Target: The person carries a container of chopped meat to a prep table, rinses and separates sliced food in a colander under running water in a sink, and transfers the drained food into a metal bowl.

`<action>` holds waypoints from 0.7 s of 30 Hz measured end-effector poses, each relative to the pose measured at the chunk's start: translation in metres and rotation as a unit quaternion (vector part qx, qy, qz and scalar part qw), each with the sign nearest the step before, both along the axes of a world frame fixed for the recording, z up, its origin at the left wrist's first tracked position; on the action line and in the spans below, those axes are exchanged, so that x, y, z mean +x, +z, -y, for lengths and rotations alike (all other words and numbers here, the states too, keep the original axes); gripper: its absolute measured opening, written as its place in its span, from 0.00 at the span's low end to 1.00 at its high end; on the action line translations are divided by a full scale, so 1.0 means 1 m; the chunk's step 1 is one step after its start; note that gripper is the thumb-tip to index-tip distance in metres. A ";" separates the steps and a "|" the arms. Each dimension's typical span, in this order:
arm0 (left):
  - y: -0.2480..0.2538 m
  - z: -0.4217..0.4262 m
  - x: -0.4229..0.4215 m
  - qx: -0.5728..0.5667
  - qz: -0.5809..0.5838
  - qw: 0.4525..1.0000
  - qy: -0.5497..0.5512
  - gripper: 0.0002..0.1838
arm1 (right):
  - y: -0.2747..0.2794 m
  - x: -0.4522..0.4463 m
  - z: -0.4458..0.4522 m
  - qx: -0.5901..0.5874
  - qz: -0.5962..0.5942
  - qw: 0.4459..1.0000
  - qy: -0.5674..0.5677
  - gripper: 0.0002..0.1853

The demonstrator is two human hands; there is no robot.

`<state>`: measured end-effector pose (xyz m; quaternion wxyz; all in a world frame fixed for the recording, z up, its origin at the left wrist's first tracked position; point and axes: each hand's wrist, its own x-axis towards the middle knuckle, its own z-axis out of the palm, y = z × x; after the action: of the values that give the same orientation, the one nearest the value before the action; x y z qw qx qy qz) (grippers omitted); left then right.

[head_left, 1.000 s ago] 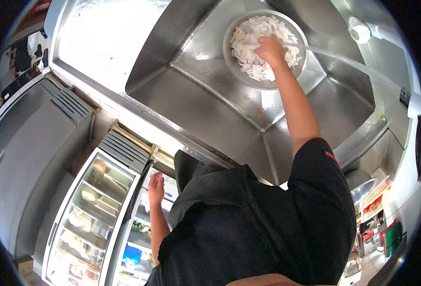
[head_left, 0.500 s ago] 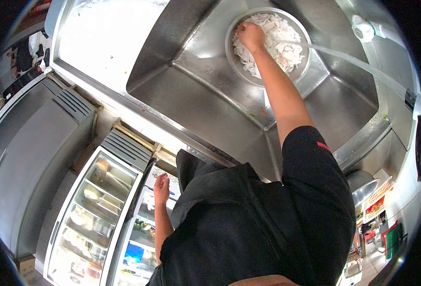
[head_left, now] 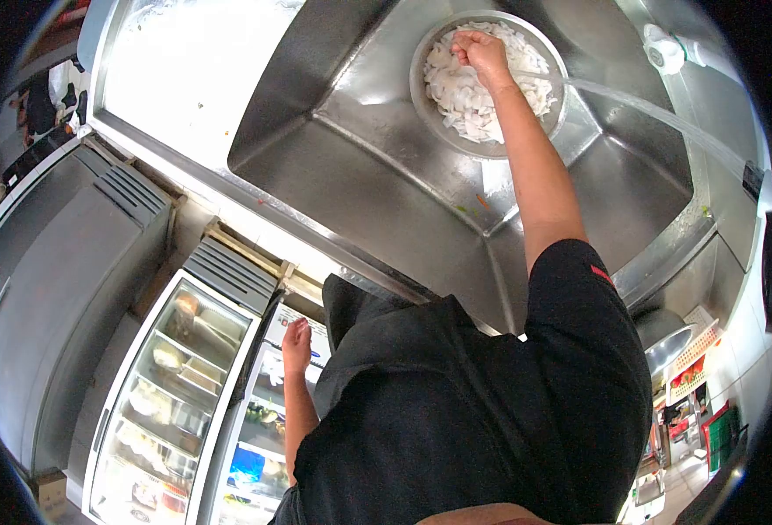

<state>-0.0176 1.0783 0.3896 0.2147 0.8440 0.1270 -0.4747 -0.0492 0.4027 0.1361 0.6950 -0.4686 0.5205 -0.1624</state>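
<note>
In the sink (head_left: 386, 206) stands a round metal bowl (head_left: 419, 83) filled with thin white slices (head_left: 469, 105), whose kind I cannot tell. My right hand (head_left: 484, 54) is over the far part of the bowl, at the slices, with its fingers curled in. Whatever those fingers may hold is hidden. A stream of water (head_left: 631, 102) runs from the right into the bowl, passing close to my right wrist. My left hand (head_left: 296, 343) is held beside my body, away from the sink, loosely closed with nothing visible in it.
A bright white surface (head_left: 185, 70) adjoins the sink on the left. Glass-front fridges (head_left: 171, 394) with food on shelves stand at lower left, near a grey cabinet (head_left: 62, 271). A white pipe fitting (head_left: 664, 52) is at the upper right. Small scraps (head_left: 480, 201) lie in the sink.
My right hand has moved a little to the right over the bowl, and the slices lie flatter and more spread out. My left hand has hardly moved.
</note>
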 end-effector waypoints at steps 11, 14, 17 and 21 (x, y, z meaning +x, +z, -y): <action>-0.011 -0.002 0.000 -0.011 -0.007 1.000 -0.017 0.15 | 0.013 -0.008 -0.032 -0.445 -0.388 0.741 0.320 0.34; -0.011 0.008 0.002 -0.011 -0.001 0.999 -0.035 0.15 | 0.009 -0.005 -0.044 -0.338 -0.438 0.732 0.398 0.33; 0.005 0.031 0.013 -0.015 0.017 0.999 -0.035 0.15 | -0.011 -0.016 -0.027 -0.265 -0.419 0.716 0.491 0.30; 0.011 0.029 0.022 -0.034 0.047 0.998 -0.023 0.14 | -0.011 -0.042 0.006 -0.177 -0.430 0.731 0.500 0.25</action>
<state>0.0043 1.0494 0.4007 0.2381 0.8603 0.0807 -0.4435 -0.0911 0.3968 0.1255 0.2822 -0.7955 0.4163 0.3381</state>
